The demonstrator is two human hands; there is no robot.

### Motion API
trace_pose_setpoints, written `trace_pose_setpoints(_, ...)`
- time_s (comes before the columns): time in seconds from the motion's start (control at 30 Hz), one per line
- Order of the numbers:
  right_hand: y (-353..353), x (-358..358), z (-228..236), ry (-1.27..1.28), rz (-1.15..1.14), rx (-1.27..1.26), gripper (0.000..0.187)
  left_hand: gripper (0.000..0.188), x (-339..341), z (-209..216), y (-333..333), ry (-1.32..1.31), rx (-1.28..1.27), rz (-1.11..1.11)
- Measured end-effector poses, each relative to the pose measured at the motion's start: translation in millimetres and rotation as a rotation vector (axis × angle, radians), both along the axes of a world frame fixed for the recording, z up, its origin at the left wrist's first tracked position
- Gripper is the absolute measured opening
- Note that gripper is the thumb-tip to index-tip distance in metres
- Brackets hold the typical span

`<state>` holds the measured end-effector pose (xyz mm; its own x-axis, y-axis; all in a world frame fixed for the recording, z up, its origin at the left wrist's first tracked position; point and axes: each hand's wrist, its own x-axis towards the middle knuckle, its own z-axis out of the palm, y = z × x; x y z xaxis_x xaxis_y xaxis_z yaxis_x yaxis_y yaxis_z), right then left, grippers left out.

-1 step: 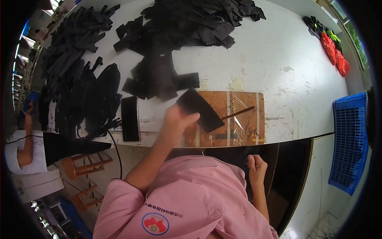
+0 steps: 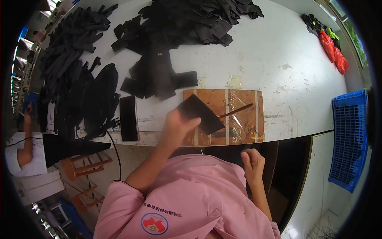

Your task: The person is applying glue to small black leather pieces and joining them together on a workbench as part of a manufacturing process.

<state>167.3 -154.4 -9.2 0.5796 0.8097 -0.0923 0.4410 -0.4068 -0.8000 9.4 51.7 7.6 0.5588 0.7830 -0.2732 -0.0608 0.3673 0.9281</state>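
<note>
My left hand (image 2: 178, 126) is closed on a flat black rectangular piece of fabric (image 2: 202, 116), thumb on top. The piece is held over the brown board (image 2: 254, 119) at the table's front edge. Across the board, next to the piece, lies a thin dark stick-like tool (image 2: 238, 110). My right hand (image 2: 253, 160) is in front of the table edge, fingers curled; whatever may be in them is hidden. Beyond my left hand, more black fabric pieces (image 2: 155, 71) lie loosely stacked.
A phone (image 2: 128, 118) lies left of the board. Heaps of black fabric strips (image 2: 75, 44) and pieces (image 2: 191, 20) cover the table's far and left parts. Red bags (image 2: 327, 46) lie far right, and a blue crate (image 2: 350, 139) stands at the right. Another person (image 2: 26, 149) is at the left.
My right hand has risen a little toward the table edge and shifted slightly left. My left hand keeps its hold on the black piece, nearly in place.
</note>
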Motion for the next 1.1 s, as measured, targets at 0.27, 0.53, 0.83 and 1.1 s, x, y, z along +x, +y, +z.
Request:
trace_pose_setpoints(0.27,95,-19,43,0.374,0.306,0.211,0.013,0.034,-20,15,-42,-0.120,-0.142,-0.270)
trace_pose_setpoints(0.53,103,-4,57,0.534,0.480,0.079,0.010,0.019,-27,22,-13,-0.206,-0.384,-0.387)
trace_pose_setpoints(0.83,111,-10,49,0.341,0.675,0.182,0.014,0.005,-37,28,1,-0.016,-0.353,-0.442)
trace_pose_setpoints(1.1,105,-49,61,0.121,0.279,0.355,0.020,0.007,-23,32,-33,0.041,0.327,-0.055)
